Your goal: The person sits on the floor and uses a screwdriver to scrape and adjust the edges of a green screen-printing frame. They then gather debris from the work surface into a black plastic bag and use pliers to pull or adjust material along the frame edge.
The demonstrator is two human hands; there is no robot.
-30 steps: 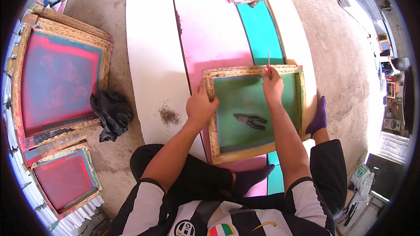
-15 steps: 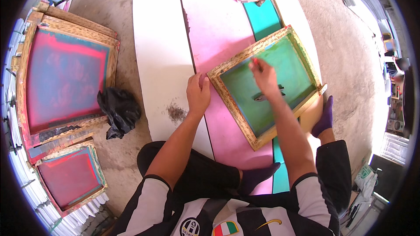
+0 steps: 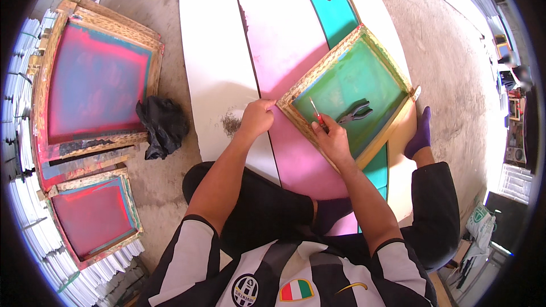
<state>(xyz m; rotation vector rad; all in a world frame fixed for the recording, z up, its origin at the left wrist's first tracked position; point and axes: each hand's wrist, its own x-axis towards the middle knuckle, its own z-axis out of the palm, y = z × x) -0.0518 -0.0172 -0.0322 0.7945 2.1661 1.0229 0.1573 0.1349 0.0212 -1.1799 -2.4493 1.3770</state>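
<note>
The left hand (image 3: 257,118) clenches the near corner of the wooden screen-printing frame (image 3: 318,74), which lies tilted across the pink board (image 3: 284,40). The right hand (image 3: 333,139) pinches a thin red-handled tool (image 3: 314,110) inside the frame, just beside black pliers (image 3: 355,114) on the green mesh.

The right hand (image 3: 334,141) hides the thin tool's (image 3: 315,111) lower end.

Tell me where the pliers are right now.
In the head view, the pliers lie on the green mesh inside the wooden screen frame, right of centre, just beyond the right hand and its thin red-handled tool.
</note>
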